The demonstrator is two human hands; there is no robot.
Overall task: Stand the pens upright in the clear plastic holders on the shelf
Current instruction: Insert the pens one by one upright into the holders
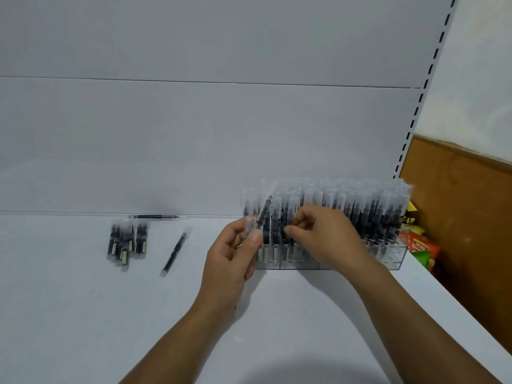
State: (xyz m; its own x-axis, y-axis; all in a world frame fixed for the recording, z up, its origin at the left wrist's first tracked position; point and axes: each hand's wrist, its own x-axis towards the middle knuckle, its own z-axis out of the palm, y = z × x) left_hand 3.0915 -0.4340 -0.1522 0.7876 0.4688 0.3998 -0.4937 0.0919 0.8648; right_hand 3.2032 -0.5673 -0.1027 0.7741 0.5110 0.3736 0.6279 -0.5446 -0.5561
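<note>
White shelf [83,314] carries nearly full clear holders [388,259] at three o'clock. Left hand [235,256] pinches one pen [263,214]; right hand [321,239] pinches among standing pens. Loose pens [127,242] remain at nine o'clock.

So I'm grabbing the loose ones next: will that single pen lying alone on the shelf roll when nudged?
Probably: the single pen looks round and slim, on a smooth flat shelf. Likely light and stiff. Its clear cap may feel slippery.
</note>
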